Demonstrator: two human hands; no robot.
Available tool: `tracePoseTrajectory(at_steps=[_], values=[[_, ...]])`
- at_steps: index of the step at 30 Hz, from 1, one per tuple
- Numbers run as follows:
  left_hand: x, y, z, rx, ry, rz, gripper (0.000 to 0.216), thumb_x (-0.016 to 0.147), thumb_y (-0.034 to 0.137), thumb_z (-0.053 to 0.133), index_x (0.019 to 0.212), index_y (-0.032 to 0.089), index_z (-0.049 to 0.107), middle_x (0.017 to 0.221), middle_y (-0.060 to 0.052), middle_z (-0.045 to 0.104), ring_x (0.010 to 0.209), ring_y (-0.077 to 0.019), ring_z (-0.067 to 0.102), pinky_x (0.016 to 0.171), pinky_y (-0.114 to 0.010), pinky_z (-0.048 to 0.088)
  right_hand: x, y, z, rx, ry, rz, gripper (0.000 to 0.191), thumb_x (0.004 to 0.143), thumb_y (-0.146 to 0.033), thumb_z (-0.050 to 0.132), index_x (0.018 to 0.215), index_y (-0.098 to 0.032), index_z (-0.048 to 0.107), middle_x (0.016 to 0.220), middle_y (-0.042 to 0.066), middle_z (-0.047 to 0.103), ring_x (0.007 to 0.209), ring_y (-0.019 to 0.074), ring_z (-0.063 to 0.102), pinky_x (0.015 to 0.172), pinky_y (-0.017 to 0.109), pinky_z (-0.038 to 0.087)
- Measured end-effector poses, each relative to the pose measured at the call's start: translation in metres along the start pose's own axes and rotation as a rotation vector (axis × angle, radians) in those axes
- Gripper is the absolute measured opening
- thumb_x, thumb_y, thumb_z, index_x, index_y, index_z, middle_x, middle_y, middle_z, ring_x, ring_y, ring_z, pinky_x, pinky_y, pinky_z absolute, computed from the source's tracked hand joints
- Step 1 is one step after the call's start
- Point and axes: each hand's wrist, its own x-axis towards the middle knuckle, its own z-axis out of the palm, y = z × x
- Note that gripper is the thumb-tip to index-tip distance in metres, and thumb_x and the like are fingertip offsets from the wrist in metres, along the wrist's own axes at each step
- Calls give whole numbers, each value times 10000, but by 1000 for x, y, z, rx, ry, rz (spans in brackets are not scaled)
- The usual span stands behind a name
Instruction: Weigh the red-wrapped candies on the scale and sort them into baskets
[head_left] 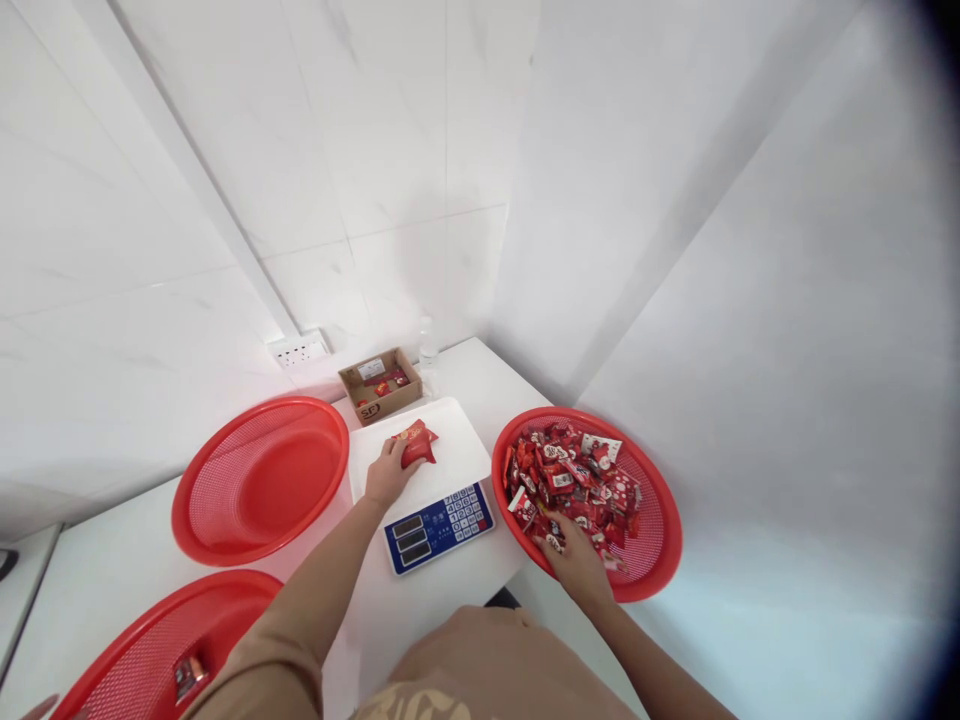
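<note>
My left hand is closed around red candy packets just over the white pan of a digital scale. Whether the packets rest on the pan I cannot tell. On the right, my right hand reaches into a red plastic basket filled with red-wrapped sweets. Its fingers are among the wrappers near the basket's front side, and what they grip, if anything, is hidden. The scale's blue keypad panel faces me, with dark displays.
A red basket with nothing visible inside stands left of the scale. Another red basket at lower left holds a small packet; fingertips show at its edge. Behind the scale are a small cardboard box with sweets and a clear bottle.
</note>
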Motion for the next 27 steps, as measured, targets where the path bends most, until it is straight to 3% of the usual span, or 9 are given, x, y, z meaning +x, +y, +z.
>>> tracePoseTrajectory(at_steps=[3, 7, 11, 15, 17, 19, 21, 23, 27], values=[[0, -15, -29, -16, 155, -48, 410, 826, 512, 487, 1095, 208, 541, 1133, -80, 545, 956, -214, 590, 732, -305, 472, -1, -2, -1, 6, -7, 12, 458, 792, -415, 458, 1207, -224, 493, 1262, 71, 540, 1160, 247, 501, 964, 393, 389], [-5, -56, -74, 56, 312, -232, 444, 813, 535, 480, 1105, 205, 531, 1150, -103, 538, 957, -245, 583, 706, -333, 473, -1, -1, -1, -3, -2, 1, 464, 788, -403, 457, 1210, -214, 499, 1263, 81, 542, 1152, 245, 506, 953, 388, 396], [-16, -98, -97, 170, 307, -372, 509, 847, 525, 393, 1212, 183, 483, 1277, -161, 484, 1080, -321, 526, 782, -435, 466, -1, -1, -1, -15, -16, -1, 466, 796, -403, 443, 1219, -213, 492, 1272, 85, 534, 1151, 245, 508, 935, 390, 407], [-26, -104, -80, 276, 245, -342, 524, 868, 490, 357, 1250, 156, 488, 1412, -183, 380, 1290, -366, 330, 981, -579, 311, -1, -3, -1, -14, -23, 3, 467, 793, -426, 450, 1207, -216, 499, 1264, 86, 528, 1127, 246, 520, 922, 386, 414], [-30, -92, -59, 268, 185, -169, 472, 873, 443, 384, 1222, 159, 524, 1388, -166, 426, 1285, -323, 357, 1029, -514, 299, -1, -3, -2, -12, -18, 8, 457, 792, -435, 452, 1195, -227, 510, 1253, 82, 532, 1113, 244, 527, 916, 382, 416], [-35, -74, -37, 201, 43, 39, 426, 860, 407, 437, 1204, 180, 545, 1321, -137, 503, 1202, -274, 460, 1010, -414, 358, 0, -3, -2, -9, -15, 13, 458, 790, -439, 452, 1194, -231, 514, 1246, 81, 536, 1106, 243, 531, 911, 377, 418], [-37, -56, -18, 126, -110, 146, 378, 858, 368, 459, 1189, 215, 557, 1254, -101, 556, 1124, -242, 516, 968, -372, 402, 0, -3, -1, -8, -11, 19, 469, 784, -442, 457, 1198, -228, 514, 1252, 82, 534, 1109, 242, 530, 910, 373, 420], [-35, -41, -5, 84, -179, 155, 329, 872, 304, 433, 1164, 235, 569, 1185, -78, 590, 1090, -226, 529, 935, -362, 424, 0, -3, -1, -5, -5, 22, 476, 777, -437, 466, 1200, -224, 512, 1255, 80, 538, 1121, 242, 524, 918, 374, 417], [-9, -18, 2, 51, -125, 67, 369, 904, 243, 350, 1247, 228, 485, 1233, -88, 537, 1141, -214, 491, 936, -354, 419, -1, -3, -1, 7, -2, 26, 457, 779, -418, 469, 1191, -227, 517, 1244, 72, 553, 1121, 240, 526, 928, 378, 411]])
